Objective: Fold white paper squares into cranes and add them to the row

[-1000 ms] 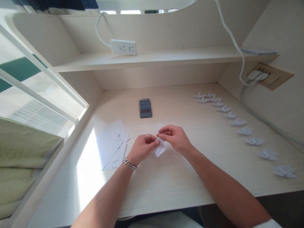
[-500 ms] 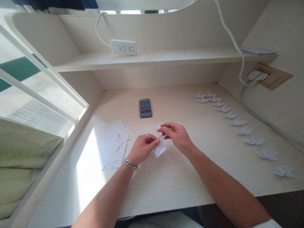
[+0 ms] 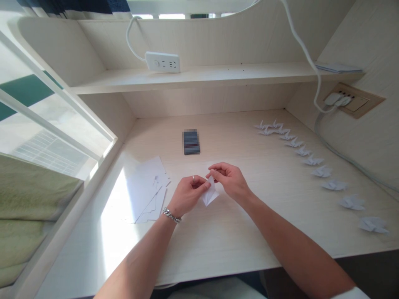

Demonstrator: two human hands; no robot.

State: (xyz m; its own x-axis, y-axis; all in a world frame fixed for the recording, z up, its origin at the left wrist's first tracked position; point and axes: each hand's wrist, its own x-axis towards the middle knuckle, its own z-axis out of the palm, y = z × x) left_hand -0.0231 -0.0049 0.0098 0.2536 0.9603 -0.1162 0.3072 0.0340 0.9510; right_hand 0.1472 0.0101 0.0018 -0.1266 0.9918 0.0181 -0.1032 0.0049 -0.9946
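A small piece of folded white paper (image 3: 210, 194), diamond-like with a pointed top, is held over the desk in front of me. My left hand (image 3: 190, 192), with a ring and a chain bracelet, pinches its left side between thumb and fingers. My right hand (image 3: 230, 179) is at its upper tip, thumb and index finger closed together there. The fingers partly cover the paper's top. To the left lies a loose stack of white paper sheets (image 3: 145, 182), partly in bright sunlight.
Several white folded paper cranes (image 3: 311, 160) line the desk's right side. A dark, pixelated flat object (image 3: 191, 142) lies behind my hands. A white power strip (image 3: 162, 62) rests on the shelf (image 3: 212, 75). A white cable (image 3: 304, 45) runs to the wall socket (image 3: 355, 99).
My right hand has come slightly down and closed its fingers on the tip of the folded paper. My left hand keeps its pinch, almost unmoved.
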